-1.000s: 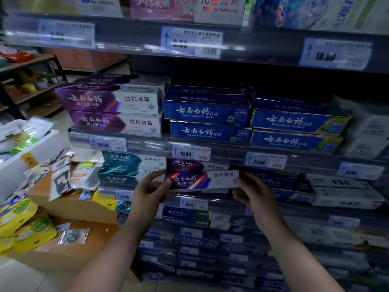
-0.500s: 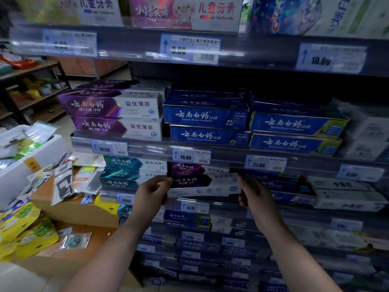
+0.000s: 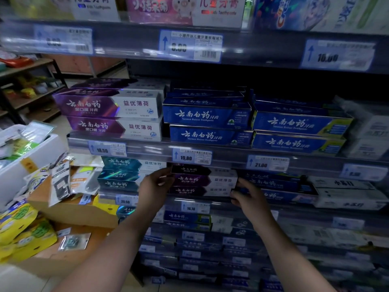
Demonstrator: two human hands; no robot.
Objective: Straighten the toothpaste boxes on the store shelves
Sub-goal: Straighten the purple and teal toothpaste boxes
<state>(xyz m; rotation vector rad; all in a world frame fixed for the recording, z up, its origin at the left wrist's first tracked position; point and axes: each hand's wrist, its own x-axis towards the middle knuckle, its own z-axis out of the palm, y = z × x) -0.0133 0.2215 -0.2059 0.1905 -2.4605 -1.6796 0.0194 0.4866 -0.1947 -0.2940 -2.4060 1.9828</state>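
A purple and white toothpaste box point(image 3: 202, 179) lies level on the third shelf down, on top of another purple box point(image 3: 197, 191) and under a darker one point(image 3: 190, 170). My left hand point(image 3: 154, 187) grips its left end, thumb on top. My right hand point(image 3: 249, 198) presses its fingers on the right end. Teal boxes point(image 3: 120, 174) are stacked to the left and blue boxes point(image 3: 271, 184) to the right. The shelf above carries purple boxes point(image 3: 109, 106) and two groups of blue boxes point(image 3: 207, 115) in neat stacks.
Shelf rails with price tags point(image 3: 191, 158) run along each shelf front. A cardboard display point(image 3: 69, 209) with hanging packets stands at the left, with a white bin point(image 3: 31, 154) beside it. White boxes point(image 3: 347, 192) sit at the right. Lower shelves hold several more boxes.
Both hands have pushed the purple box back from in front of the rail into the shelf, where it now rests on the stack. The view has shifted down slightly.
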